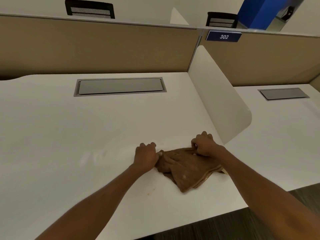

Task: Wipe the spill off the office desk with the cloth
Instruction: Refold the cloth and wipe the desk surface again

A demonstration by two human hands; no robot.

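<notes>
Two bare forearms are reaching in from the near edge, the nearest things to the camera, and stretching out over the white office desk [72, 135], which is filling most of the view. Behind the desk a tan partition [97, 47] is running along the far side, and a white divider panel [216, 99] is standing upright on the right, separating this desk from the neighbouring one. A grey cable hatch [119, 86] is lying flush in the desk near the far edge. On the partition to the right a blue sign [223, 36] is showing 302, and two black mesh chair backs are peeking over the top.

The brown cloth [188, 168] is lying rumpled and partly folded on the desk, right of centre and close to the foot of the divider. The left hand [146, 156] is curling its fingers and pinching the cloth's left edge against the desk. The right hand [204, 144] is gripping the far edge of the cloth, fingers bunched over a fold. A faint wet smear [93, 157] is glistening on the surface to the left of the hands, and a small brownish mark [150, 191] is sitting nearer the camera, just near-left of the cloth.
</notes>
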